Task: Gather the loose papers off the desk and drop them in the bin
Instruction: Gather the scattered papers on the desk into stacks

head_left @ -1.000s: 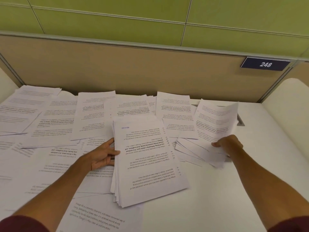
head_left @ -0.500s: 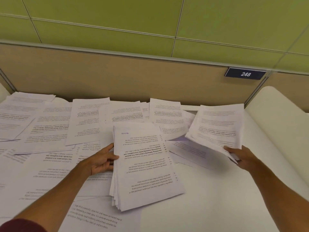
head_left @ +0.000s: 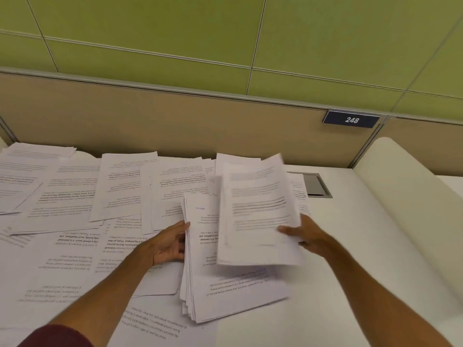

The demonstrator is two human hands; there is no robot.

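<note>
A thick stack of printed papers (head_left: 225, 291) lies on the white desk (head_left: 350, 284) in front of me. My left hand (head_left: 167, 246) rests flat against the stack's left edge, fingers spread. My right hand (head_left: 305, 234) grips a small bundle of sheets (head_left: 258, 216) by its right edge and holds it just above the stack, blurred with motion. Several loose printed sheets (head_left: 75, 196) cover the left and back of the desk, overlapping each other. No bin is in view.
A beige partition (head_left: 175, 121) with a "248" plate (head_left: 351, 119) stands behind the desk, green wall panels above it. A grey cable hatch (head_left: 316, 184) sits in the desk at the back right. A cream curved panel (head_left: 400, 196) bounds the right side.
My right hand lifted the bundle of sheets from the right side of the desk and swung it left over the stack. My left hand stayed at the stack's left edge.
</note>
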